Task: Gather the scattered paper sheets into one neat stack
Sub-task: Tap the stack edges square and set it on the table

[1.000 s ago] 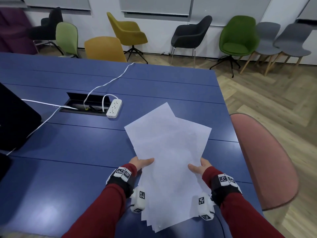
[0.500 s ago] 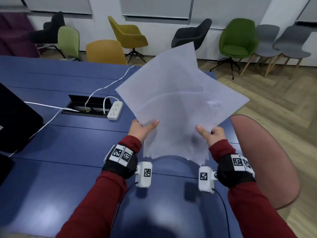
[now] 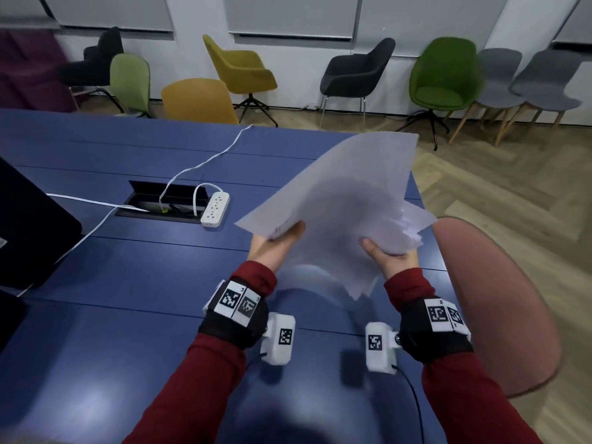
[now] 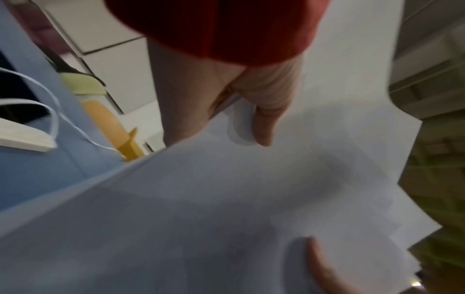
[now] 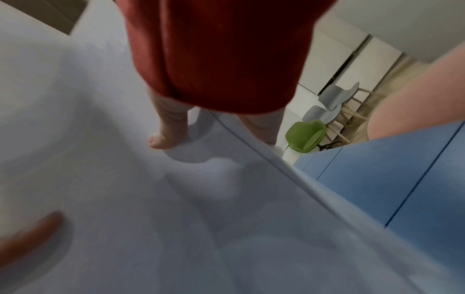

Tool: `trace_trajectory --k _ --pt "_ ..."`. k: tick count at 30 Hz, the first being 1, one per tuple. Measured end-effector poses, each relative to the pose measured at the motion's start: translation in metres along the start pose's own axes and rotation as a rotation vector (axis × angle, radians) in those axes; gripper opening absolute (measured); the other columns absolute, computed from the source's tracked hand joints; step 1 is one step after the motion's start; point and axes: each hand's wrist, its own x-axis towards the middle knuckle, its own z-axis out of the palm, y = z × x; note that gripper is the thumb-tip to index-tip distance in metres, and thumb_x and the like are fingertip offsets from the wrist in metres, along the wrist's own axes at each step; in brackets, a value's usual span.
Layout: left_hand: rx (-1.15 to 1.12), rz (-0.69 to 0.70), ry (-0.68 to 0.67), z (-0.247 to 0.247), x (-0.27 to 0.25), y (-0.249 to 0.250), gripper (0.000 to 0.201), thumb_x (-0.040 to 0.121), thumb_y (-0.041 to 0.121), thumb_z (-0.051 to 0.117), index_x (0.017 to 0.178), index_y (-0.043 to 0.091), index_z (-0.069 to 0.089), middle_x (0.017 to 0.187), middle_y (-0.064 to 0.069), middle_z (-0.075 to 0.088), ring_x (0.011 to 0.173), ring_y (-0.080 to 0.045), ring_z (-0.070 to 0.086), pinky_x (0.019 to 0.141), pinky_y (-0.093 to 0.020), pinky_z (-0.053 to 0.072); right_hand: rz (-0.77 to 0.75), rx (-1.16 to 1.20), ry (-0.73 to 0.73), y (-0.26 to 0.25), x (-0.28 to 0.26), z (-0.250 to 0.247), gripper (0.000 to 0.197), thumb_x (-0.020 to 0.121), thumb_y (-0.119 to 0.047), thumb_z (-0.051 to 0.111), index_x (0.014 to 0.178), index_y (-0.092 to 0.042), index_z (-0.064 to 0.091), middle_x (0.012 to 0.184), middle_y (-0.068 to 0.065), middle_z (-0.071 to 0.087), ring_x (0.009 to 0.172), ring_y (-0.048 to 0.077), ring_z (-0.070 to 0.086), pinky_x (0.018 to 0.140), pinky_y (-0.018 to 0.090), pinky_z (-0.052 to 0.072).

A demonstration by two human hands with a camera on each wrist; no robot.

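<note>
A loose bundle of white paper sheets (image 3: 339,203) hangs tilted in the air above the blue table (image 3: 134,283), its edges fanned out and uneven at the right and bottom. My left hand (image 3: 277,240) grips its left corner, thumb on top and fingers hidden underneath. My right hand (image 3: 389,256) grips the lower right side the same way. In the left wrist view the thumb (image 4: 264,119) presses on the sheets (image 4: 226,199). In the right wrist view the thumb (image 5: 168,129) lies on the paper (image 5: 125,199). Both views are blurred.
A white power strip (image 3: 215,209) with white cables lies by an open cable hatch (image 3: 163,201) left of the sheets. A dark screen (image 3: 28,225) stands at the left edge. A pink chair (image 3: 499,299) is close on the right. Several chairs line the far wall.
The sheets were lifted off the table and held upright, then tipped down and turned clockwise. Both hands rose and moved away from me with them, keeping their grip.
</note>
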Motion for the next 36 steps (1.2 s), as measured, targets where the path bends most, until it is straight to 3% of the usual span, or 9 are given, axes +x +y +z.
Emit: trace_trajectory --k 2,4,9,13,18,23,27,33,36 --pt "-0.016 0.054 0.008 0.007 -0.003 0.005 0.023 0.081 0.006 0.07 0.087 0.027 0.063 0.089 0.012 0.065 0.081 0.006 0.065 0.078 -0.009 0.048 -0.001 0.036 -0.004 0.002 -0.004 0.004 0.033 0.074 0.009 0.07 0.089 -0.019 0.064 0.088 -0.006 0.065 0.069 -0.013 0.066 0.067 0.005 0.05" --pt "-0.032 0.039 0.07 0.01 -0.007 0.005 0.025 0.079 0.012 0.073 0.081 0.032 0.058 0.086 0.013 0.063 0.081 0.005 0.064 0.074 -0.008 0.048 0.029 0.025 -0.014 0.006 -0.009 0.006 0.03 0.075 0.005 0.071 0.102 -0.007 0.066 0.09 -0.005 0.066 0.069 -0.012 0.066 0.07 0.008 0.052" --pt "-0.172 0.032 0.199 0.008 -0.004 0.012 0.013 0.075 0.032 0.076 0.084 0.028 0.067 0.091 0.018 0.07 0.091 0.0 0.066 0.1 -0.029 0.046 0.1 0.034 -0.016 0.006 -0.006 0.009 0.031 0.076 -0.005 0.074 0.103 -0.017 0.064 0.097 -0.001 0.07 0.086 0.008 0.068 0.089 0.03 0.051" --pt "-0.204 0.05 0.242 0.011 -0.003 0.029 0.072 0.052 0.074 0.07 0.105 0.025 0.067 0.117 0.005 0.068 0.113 -0.017 0.062 0.108 -0.041 0.043 0.101 0.055 0.033 0.004 -0.002 0.012 0.032 0.076 -0.013 0.075 0.107 -0.013 0.065 0.101 0.002 0.07 0.097 0.019 0.066 0.091 0.031 0.05" --pt "-0.15 0.012 0.252 0.01 -0.003 0.038 0.037 0.063 0.066 0.067 0.08 0.033 0.066 0.099 0.012 0.07 0.106 -0.014 0.064 0.106 -0.04 0.044 0.124 0.032 -0.004 0.013 -0.005 0.007 0.026 0.076 -0.007 0.073 0.101 -0.011 0.068 0.093 0.0 0.07 0.081 0.007 0.068 0.08 0.022 0.055" --pt "-0.203 -0.067 0.346 0.008 -0.001 0.035 0.067 0.043 0.082 0.066 0.089 0.032 0.066 0.114 0.005 0.068 0.11 -0.019 0.063 0.105 -0.041 0.045 0.114 -0.02 -0.052 0.019 -0.004 -0.001 0.047 0.072 -0.008 0.077 0.116 0.002 0.061 0.103 0.009 0.069 0.087 0.008 0.068 0.082 0.019 0.055" --pt "-0.2 -0.079 0.363 0.006 0.003 0.031 0.113 0.03 0.091 0.061 0.12 0.024 0.06 0.131 0.001 0.06 0.121 -0.022 0.057 0.108 -0.043 0.042 0.131 -0.034 -0.085 0.02 -0.003 -0.005 0.052 0.07 -0.011 0.079 0.117 0.002 0.06 0.103 0.008 0.069 0.086 0.008 0.068 0.081 0.019 0.056" --pt "-0.047 0.004 0.339 0.004 0.009 0.026 0.095 0.055 0.074 0.068 0.115 0.0 0.058 0.114 -0.017 0.064 0.11 -0.032 0.059 0.095 -0.038 0.047 0.104 -0.074 -0.132 0.017 -0.004 -0.006 0.032 0.074 -0.001 0.074 0.102 -0.012 0.063 0.091 -0.004 0.067 0.071 -0.01 0.066 0.071 0.009 0.053" --pt "0.049 0.016 0.369 0.007 0.012 0.013 0.058 0.064 0.044 0.079 0.11 0.015 0.057 0.086 0.01 0.055 0.094 -0.015 0.056 0.082 -0.023 0.04 0.113 -0.072 -0.152 0.017 -0.005 -0.004 0.032 0.073 -0.001 0.075 0.097 -0.019 0.063 0.09 -0.005 0.068 0.075 -0.002 0.066 0.074 0.013 0.054"
